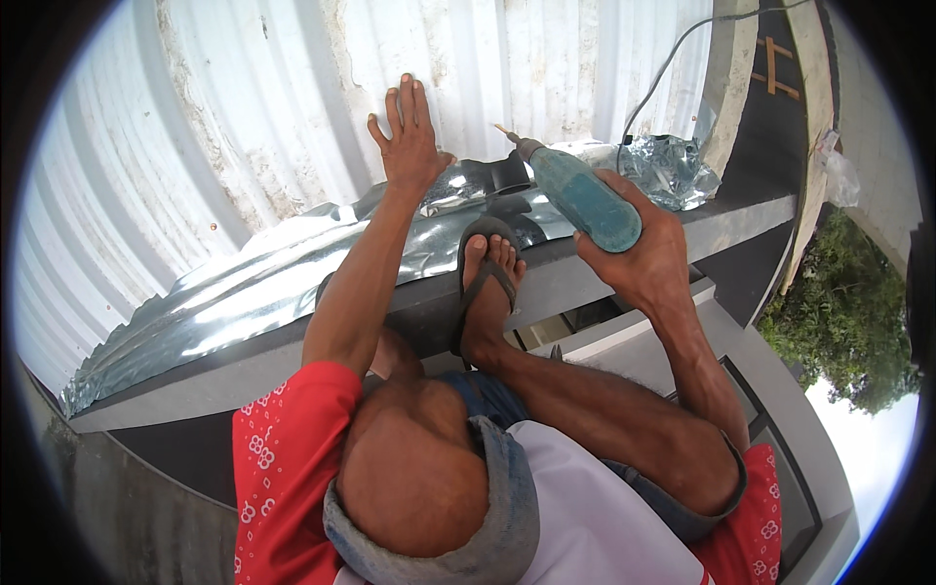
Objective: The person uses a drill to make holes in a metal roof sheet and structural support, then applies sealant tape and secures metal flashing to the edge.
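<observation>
My left hand [408,146] rests with fingers spread on the white corrugated metal sheet [292,107]. My right hand [639,239] is wrapped round the grip of a teal power drill [582,192]. A thin bit at the drill's front points up and left toward the sheet, and I cannot tell whether it touches. Below the sheet's lower edge lies a strip of shiny silver foil [263,292], partly hidden by my left forearm and my foot. The drill's grip is mostly covered by my right hand.
My sandalled foot [487,278] stands on the grey ledge [551,283] between my arms. Crumpled foil [673,171] lies beyond the drill. A dark cable [673,58] curves down over the sheet's right side. Past the curved edge at right, a leafy tree [843,312] stands lower down.
</observation>
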### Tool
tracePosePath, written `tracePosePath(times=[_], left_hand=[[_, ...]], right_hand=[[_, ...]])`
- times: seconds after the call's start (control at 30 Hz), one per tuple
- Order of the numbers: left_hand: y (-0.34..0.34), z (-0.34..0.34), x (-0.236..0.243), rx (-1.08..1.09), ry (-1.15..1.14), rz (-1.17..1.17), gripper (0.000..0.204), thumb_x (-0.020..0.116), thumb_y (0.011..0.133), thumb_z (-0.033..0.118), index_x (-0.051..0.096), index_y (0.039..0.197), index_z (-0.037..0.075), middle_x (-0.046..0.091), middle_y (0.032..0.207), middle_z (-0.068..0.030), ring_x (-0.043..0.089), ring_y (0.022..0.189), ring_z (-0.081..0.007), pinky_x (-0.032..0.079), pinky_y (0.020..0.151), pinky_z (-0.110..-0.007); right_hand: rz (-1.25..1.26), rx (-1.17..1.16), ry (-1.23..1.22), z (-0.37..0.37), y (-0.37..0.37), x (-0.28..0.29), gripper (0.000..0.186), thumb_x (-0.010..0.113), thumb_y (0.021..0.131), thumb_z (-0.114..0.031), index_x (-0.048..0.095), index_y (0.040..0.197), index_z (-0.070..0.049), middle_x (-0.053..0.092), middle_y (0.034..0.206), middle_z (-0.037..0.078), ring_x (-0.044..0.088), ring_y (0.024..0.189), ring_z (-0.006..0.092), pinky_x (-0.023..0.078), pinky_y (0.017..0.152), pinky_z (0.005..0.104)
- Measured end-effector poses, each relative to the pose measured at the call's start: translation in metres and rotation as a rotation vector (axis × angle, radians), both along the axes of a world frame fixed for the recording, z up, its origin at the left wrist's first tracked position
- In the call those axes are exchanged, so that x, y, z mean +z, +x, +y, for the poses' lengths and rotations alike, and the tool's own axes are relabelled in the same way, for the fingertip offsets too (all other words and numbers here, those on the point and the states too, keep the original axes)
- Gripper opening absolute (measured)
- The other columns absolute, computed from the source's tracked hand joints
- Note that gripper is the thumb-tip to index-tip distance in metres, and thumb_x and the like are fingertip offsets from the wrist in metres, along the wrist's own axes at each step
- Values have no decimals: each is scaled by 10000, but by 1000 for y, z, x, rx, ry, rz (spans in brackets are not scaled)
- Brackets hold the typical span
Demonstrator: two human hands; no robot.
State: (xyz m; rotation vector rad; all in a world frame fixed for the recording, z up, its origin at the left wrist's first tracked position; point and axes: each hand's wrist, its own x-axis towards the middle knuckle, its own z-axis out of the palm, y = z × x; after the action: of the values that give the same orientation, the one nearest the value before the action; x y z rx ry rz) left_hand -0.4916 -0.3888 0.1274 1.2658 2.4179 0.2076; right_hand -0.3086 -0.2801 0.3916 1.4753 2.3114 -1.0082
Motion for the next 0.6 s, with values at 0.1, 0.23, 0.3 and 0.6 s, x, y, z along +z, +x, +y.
tracePosePath(times=[0.1,0.23,0.3,0.6], left_hand=[[-1,-1,-1,-1,16,6,1329,960,517,401,235,1568,31,157,1670,-76,203,1502,-294,230,1133,-637],[0,-2,-1,2,20,-9,1330,958,520,392,224,1571,35,160,1668,-81,201,1504,-295,233,1131,-642],[0,-1,-2,1,23,-11,1331,957,523,389,219,1572,35,159,1668,-80,198,1505,-295,231,1132,-644],[0,-2,-4,1,33,-11,1334,955,526,385,208,1574,33,148,1670,-81,187,1511,-298,220,1137,-648]], right_hand=[[2,-5,1,-1,-4,-1,593,770,733,-225,626,1301,-139,738,960,176,710,926,372,568,809,440],[-48,30,9,3,-4,-3,604,771,728,-229,621,1306,-136,738,964,176,709,925,373,567,810,440],[-31,26,9,5,-6,-4,604,771,724,-230,625,1301,-131,738,963,180,708,925,376,566,811,440],[-49,49,10,7,-10,-11,611,776,712,-245,630,1293,-126,737,957,189,703,923,386,564,821,448]])
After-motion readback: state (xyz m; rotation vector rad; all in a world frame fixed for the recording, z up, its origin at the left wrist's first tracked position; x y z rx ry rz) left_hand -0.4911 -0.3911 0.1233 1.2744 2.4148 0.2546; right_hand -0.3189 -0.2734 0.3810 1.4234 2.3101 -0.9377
